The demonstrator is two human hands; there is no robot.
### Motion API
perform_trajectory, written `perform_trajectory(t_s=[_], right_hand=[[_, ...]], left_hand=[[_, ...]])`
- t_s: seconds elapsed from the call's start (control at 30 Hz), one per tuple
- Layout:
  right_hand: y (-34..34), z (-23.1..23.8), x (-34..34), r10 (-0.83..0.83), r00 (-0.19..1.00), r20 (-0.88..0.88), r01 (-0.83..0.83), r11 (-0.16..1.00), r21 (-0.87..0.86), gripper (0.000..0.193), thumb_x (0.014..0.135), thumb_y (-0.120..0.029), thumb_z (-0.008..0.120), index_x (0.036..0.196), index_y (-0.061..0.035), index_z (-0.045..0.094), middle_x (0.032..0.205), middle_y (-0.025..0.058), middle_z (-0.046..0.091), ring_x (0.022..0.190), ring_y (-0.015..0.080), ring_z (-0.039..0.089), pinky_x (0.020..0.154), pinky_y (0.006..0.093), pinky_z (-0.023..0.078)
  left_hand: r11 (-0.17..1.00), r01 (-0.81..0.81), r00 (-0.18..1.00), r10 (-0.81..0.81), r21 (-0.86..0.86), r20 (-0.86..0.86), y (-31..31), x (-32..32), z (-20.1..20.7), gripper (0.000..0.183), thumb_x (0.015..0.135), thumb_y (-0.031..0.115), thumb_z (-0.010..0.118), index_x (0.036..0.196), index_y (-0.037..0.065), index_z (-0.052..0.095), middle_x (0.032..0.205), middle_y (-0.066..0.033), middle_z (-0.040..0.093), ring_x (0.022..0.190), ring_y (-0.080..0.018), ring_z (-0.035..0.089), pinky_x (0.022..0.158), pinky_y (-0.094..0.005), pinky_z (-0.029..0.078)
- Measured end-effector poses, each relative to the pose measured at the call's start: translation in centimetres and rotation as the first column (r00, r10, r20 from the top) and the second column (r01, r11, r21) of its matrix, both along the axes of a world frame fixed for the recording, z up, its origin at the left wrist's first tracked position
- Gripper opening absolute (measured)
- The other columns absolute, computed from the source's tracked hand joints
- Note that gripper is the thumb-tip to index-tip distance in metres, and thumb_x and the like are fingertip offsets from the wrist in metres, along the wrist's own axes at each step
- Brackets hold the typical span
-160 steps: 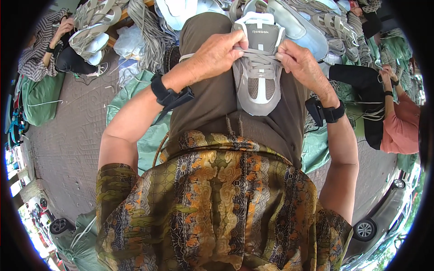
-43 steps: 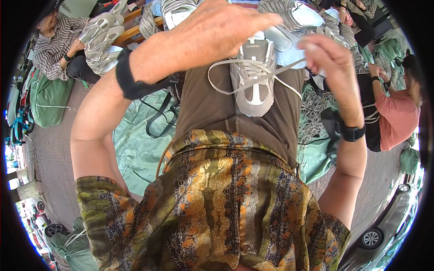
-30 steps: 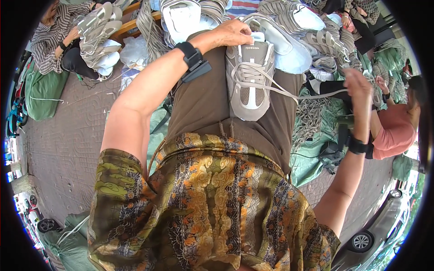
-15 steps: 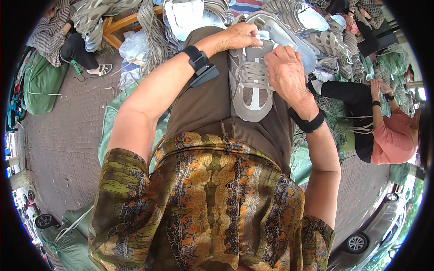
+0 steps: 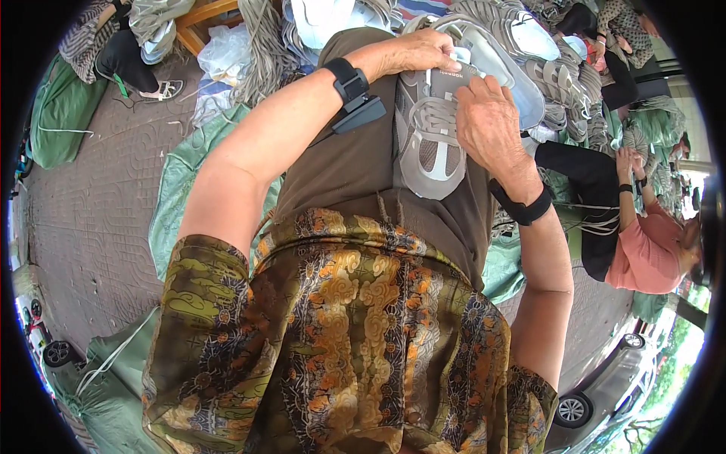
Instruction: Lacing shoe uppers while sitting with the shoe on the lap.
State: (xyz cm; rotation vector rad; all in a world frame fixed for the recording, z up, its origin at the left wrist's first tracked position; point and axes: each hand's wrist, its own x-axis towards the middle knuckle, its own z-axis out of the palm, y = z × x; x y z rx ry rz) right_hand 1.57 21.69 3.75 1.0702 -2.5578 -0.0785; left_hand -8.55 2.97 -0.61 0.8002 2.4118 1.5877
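Observation:
A grey laced shoe upper [image 5: 432,175] lies along my thigh, its rounded toe pointing back at me. My left hand [image 5: 420,53] is closed at the tongue's far end, thumb and fingers pinching its top edge. My right hand [image 5: 491,125] is closed in a pinch at the right edge of the tongue, near the top of the laces [image 5: 432,121]. Whether a lace end sits between those fingertips is hidden. The laces cross the upper in several rows. Just beyond my right hand rests a pale-lined upper [image 5: 522,94].
Stacked uppers [image 5: 325,23] and bundled grey laces [image 5: 265,53] lie ahead, beside a wooden frame [image 5: 204,19]. A green sack [image 5: 64,121] is at far left. At right sits a person in a pink top [image 5: 646,253]. A car [image 5: 597,393] stands behind right.
The view has shifted a little, and the upper and both hands appear slightly further right. My right fingers have drawn closer together beside the tongue. My left hand keeps its pinch.

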Motion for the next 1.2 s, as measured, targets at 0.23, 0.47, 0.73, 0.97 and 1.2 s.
perform_trajectory(t_s=[0.23, 0.47, 0.73, 0.97, 1.2], right_hand=[[-0.3, 0.0, -0.5, 0.012, 0.996, -0.084, -0.007, 0.998, 0.061, 0.009, 0.071, -0.011, 0.06, 0.077, -0.005, 0.063, 0.087, 0.0105, 0.058, 0.09, 0.0278, 0.055, 0.074, 0.0407, 0.045], [-0.6, 0.5, -0.2, 0.002, 1.0, 0.028, -0.006, 0.989, 0.151, 0.006, 0.076, -0.007, 0.058, 0.081, -0.0045, 0.059, 0.09, 0.0113, 0.055, 0.098, 0.0295, 0.054, 0.082, 0.0446, 0.046], [0.2, 0.2, -1.6, 0.127, 0.982, 0.139, -0.125, 0.992, -0.024, 0.006, 0.079, -0.005, 0.057, 0.084, -0.0027, 0.059, 0.089, 0.0139, 0.054, 0.093, 0.034, 0.053, 0.082, 0.0424, 0.046], [0.2, -0.4, 0.0, 0.039, 0.988, 0.15, -0.014, 0.986, -0.166, 0.006, 0.081, -0.005, 0.057, 0.087, -0.0027, 0.059, 0.088, 0.014, 0.054, 0.091, 0.0343, 0.053, 0.08, 0.044, 0.045], [-0.1, -1.0, 0.1, -0.097, 0.995, 0.004, 0.098, 0.993, -0.064, 0.009, 0.078, -0.008, 0.059, 0.085, -0.0026, 0.059, 0.087, 0.0131, 0.055, 0.092, 0.0321, 0.055, 0.08, 0.0443, 0.045]], left_hand=[[0.999, 0.036, 0.999, -0.036, -0.013, -0.001, -0.2, 0.2, 0.1, 0.034, 0.085, 0.037, 0.069, 0.088, 0.004, 0.062, 0.078, -0.0022, 0.057, 0.075, -0.0129, 0.05, 0.065, -0.0316, 0.04], [0.999, 0.045, 0.999, -0.044, -0.022, 0.011, -0.4, 0.6, 0.3, 0.037, 0.087, 0.041, 0.062, 0.089, 0.004, 0.063, 0.082, -0.0021, 0.056, 0.082, -0.0143, 0.051, 0.072, -0.0318, 0.04], [0.996, 0.039, 0.999, -0.041, 0.079, 0.018, -0.7, 0.7, 0.1, 0.032, 0.083, 0.031, 0.075, 0.089, 0.002, 0.062, 0.077, -0.0034, 0.057, 0.072, -0.0124, 0.051, 0.061, -0.0308, 0.04], [0.997, 0.024, 1.0, -0.025, 0.08, 0.01, -0.3, 0.6, 0.0, 0.035, 0.082, 0.032, 0.075, 0.093, 0.001, 0.064, 0.08, -0.0042, 0.059, 0.076, -0.0135, 0.053, 0.066, -0.0317, 0.042], [0.993, 0.038, 0.999, -0.035, 0.113, -0.026, -0.3, 0.3, -0.6, 0.034, 0.083, 0.033, 0.075, 0.092, 0.002, 0.064, 0.078, -0.0031, 0.057, 0.073, -0.0132, 0.052, 0.064, -0.0314, 0.042]])
